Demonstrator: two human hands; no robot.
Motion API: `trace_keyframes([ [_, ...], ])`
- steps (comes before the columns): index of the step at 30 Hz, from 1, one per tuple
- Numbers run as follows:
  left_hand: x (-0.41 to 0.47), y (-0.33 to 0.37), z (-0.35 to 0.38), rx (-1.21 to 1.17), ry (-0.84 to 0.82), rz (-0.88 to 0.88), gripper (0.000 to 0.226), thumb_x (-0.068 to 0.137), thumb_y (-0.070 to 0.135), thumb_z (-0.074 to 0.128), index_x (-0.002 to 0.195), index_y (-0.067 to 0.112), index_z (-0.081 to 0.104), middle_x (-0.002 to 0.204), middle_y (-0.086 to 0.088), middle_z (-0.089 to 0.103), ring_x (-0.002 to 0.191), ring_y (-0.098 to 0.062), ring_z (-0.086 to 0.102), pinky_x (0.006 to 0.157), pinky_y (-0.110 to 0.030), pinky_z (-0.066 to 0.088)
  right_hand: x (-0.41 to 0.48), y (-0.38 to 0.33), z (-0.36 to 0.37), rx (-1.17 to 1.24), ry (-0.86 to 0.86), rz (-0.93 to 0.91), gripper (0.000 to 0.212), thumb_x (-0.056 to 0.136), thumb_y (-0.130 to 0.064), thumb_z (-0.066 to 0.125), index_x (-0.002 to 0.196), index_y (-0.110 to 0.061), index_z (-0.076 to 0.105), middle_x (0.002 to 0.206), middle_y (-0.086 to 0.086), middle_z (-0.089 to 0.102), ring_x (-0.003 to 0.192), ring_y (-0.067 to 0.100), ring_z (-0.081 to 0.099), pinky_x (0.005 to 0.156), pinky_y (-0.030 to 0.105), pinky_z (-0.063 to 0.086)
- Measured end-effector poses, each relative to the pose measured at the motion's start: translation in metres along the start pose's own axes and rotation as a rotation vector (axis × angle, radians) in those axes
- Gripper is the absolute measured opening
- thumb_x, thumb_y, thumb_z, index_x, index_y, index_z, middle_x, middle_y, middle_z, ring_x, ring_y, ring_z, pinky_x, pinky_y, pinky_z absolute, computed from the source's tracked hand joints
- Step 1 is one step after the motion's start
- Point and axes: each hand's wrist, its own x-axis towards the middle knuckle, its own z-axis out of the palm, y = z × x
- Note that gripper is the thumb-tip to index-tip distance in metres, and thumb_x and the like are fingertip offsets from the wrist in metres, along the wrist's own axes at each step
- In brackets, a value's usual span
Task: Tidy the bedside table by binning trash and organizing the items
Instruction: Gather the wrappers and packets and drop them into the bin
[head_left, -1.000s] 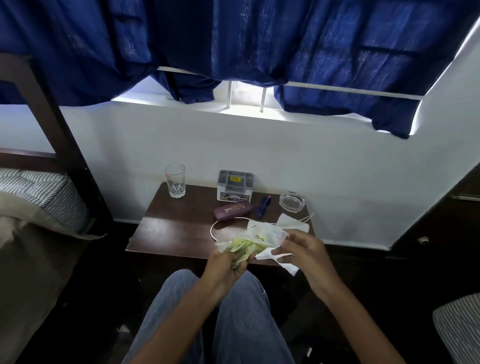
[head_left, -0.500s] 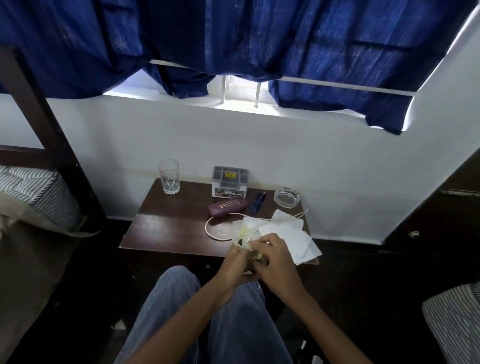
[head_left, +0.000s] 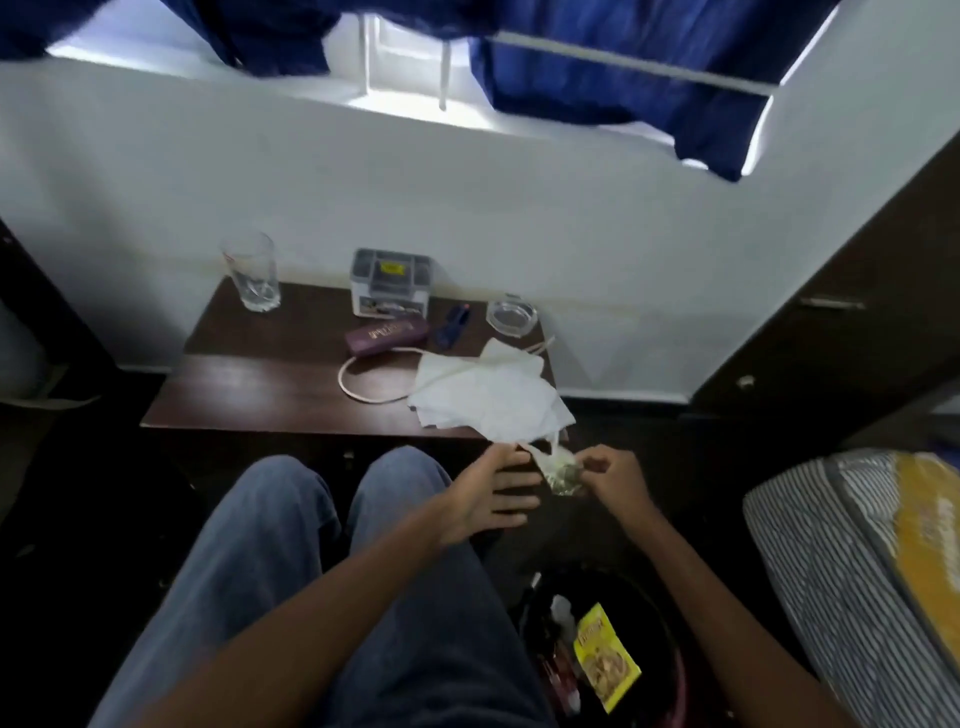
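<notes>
Right hand (head_left: 612, 475) is pinching the crumpled green-and-white plastic wrapper (head_left: 563, 474), left hand (head_left: 488, 501) flat open beside it, and the dark round bin (head_left: 678, 670) sits pretty much straight below.

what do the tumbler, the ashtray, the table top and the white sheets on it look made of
Tumbler: clear glass, likely; see-through with a thick base.
Ashtray: thick clear glass, by its heavy see-through rim.
Table top: dark wood or wood veneer, semi-gloss; it shows a soft sheen.
White sheets: thin paper or tissue, matte, creased and folded.
</notes>
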Motion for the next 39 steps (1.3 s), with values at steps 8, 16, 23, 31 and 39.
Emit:
trace_keyframes([
  [8, 0.031, -0.023, 0.009, -0.157, 0.019, -0.096, 0.028, 0.095, 0.035, 0.041, 0.112, 0.02, 0.057, 0.117, -0.005, 0.065, 0.104, -0.024, 0.061, 0.09, -0.038, 0.046, -0.048, 0.147, -0.007, -0.138, -0.01, 0.439, 0.019, 0.082, 0.006, 0.052, 0.078, -0.003, 0.069, 0.07, 0.012, 0.062, 0.059, 0.016, 0.059, 0.049, 0.02, 0.043],
  [16, 0.055, -0.03, 0.016, -0.253, 0.031, -0.089, 0.035, 0.092, 0.033, 0.043, 0.119, 0.019, 0.059, 0.119, -0.004, 0.066, 0.111, -0.025, 0.061, 0.095, -0.041, 0.045, -0.057, 0.23, 0.057, -0.456, -0.157, 0.455, 0.017, 0.082, -0.012, 0.053, 0.094, -0.013, 0.064, 0.104, 0.01, 0.06, 0.093, 0.032, 0.06, 0.07, 0.032, 0.046],
  [23, 0.072, -0.032, 0.012, -0.292, 0.058, -0.058, 0.032, 0.089, 0.033, 0.043, 0.114, 0.02, 0.06, 0.12, -0.004, 0.066, 0.111, -0.025, 0.062, 0.098, -0.04, 0.044, -0.05, 0.26, 0.112, -0.62, -0.382, 0.488, 0.033, 0.086, -0.02, 0.053, 0.115, -0.004, 0.056, 0.123, 0.02, 0.049, 0.11, 0.038, 0.055, 0.084, 0.041, 0.048],
  [31, 0.075, -0.036, 0.015, -0.235, 0.045, -0.057, 0.035, 0.089, 0.033, 0.044, 0.117, 0.021, 0.061, 0.117, -0.002, 0.069, 0.109, -0.023, 0.064, 0.096, -0.04, 0.047, -0.051, 0.264, 0.124, -0.465, -0.498, 0.61, 0.042, 0.086, -0.028, 0.06, 0.113, 0.004, 0.061, 0.122, 0.025, 0.06, 0.116, 0.039, 0.054, 0.093, 0.038, 0.044],
  [39, 0.069, -0.034, 0.022, -0.207, 0.065, -0.061, 0.035, 0.09, 0.031, 0.044, 0.119, 0.019, 0.059, 0.118, -0.003, 0.067, 0.106, -0.022, 0.063, 0.095, -0.038, 0.046, -0.024, 0.253, 0.072, -0.6, -0.429, 0.543, 0.031, 0.088, -0.032, 0.056, 0.089, -0.002, 0.064, 0.103, 0.021, 0.067, 0.098, 0.035, 0.062, 0.072, 0.034, 0.047],
])
